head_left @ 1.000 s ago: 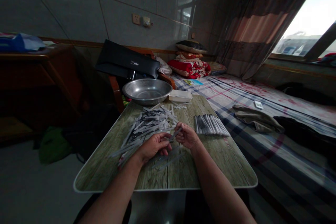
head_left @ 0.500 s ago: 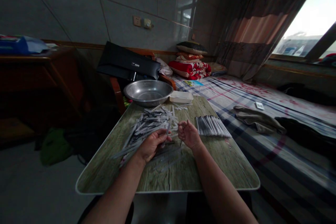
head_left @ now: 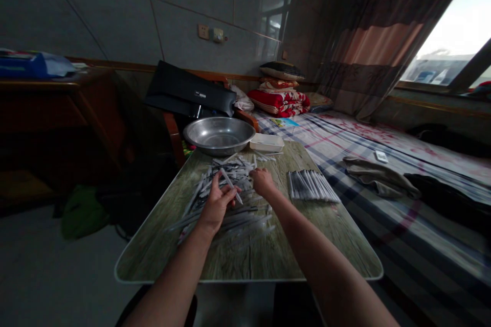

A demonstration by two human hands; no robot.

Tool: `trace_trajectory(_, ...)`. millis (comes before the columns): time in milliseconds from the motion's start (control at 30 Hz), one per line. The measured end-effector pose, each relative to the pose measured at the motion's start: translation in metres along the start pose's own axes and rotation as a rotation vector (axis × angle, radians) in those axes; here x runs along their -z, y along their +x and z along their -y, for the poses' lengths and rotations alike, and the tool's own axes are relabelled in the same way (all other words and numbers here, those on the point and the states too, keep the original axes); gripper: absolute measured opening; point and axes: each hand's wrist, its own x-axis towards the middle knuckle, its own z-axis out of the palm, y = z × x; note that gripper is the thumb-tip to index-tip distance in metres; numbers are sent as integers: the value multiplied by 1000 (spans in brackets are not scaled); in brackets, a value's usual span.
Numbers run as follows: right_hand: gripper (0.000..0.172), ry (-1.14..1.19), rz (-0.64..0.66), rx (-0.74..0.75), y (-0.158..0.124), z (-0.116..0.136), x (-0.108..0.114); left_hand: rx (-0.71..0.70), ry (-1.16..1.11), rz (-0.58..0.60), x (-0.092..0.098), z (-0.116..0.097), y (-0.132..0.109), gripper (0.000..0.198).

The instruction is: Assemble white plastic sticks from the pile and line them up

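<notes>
My left hand (head_left: 219,204) is closed around a slim white pen-like stick (head_left: 231,185), which slants across the fingers with its lower end pointing toward me. Beneath and around that hand spreads a loose pile of white and dark thin sticks (head_left: 199,199) on the wood-patterned table. My right hand (head_left: 263,182) is at the pile's right side, its fingers curled down; whether anything is between the fingertips is hidden. To the right of it lies a neat row of white sticks with dark ends (head_left: 312,185), side by side.
At the table's far end are a wide metal basin (head_left: 219,135) and a white plastic tray (head_left: 266,142). A bed with a checked sheet (head_left: 326,138) borders the table on the right. Behind the basin leans a black monitor (head_left: 187,93). A wooden desk (head_left: 57,102) stands at left.
The stick in my left hand has tilted from near upright to a slant as the hand turned. My right hand has moved forward and left, from palm up to fingers down over the pile.
</notes>
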Motion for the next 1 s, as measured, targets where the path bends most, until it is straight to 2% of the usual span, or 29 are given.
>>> trace_trajectory(133, 27, 6, 32, 19, 8, 2, -8, -36, 35, 7, -1, 0, -1, 106)
trace_trajectory(333, 21, 63, 12, 39, 7, -1, -7, -39, 54, 24, 0, 0, -1, 106)
trace_trajectory(400, 21, 149, -21, 44, 3, -5, -2, -43, 62, 33, 0, 0, -1, 102)
trace_trajectory(467, 21, 433, -61, 28, -5, -7, 3, -28, 83, 72, -3, 1, -2, 95)
trace_trajectory(600, 12, 1342, -62, -24, -28, -6, 12, 3, 149, 186, -9, 6, -7, 85)
trace_trajectory(667, 17, 1657, -51, -54, -38, -2, 13, 10, 182, 240, -12, 10, -9, 84)
trace_trajectory(800, 25, 1920, -21, -64, -48, 6, 5, 71, 234, 349, -14, 15, -10, 64)
trace_trajectory(1000, 21, 2034, 25, 14, -55, 6, -9, 34, 298, 358, -16, 15, -11, 51)
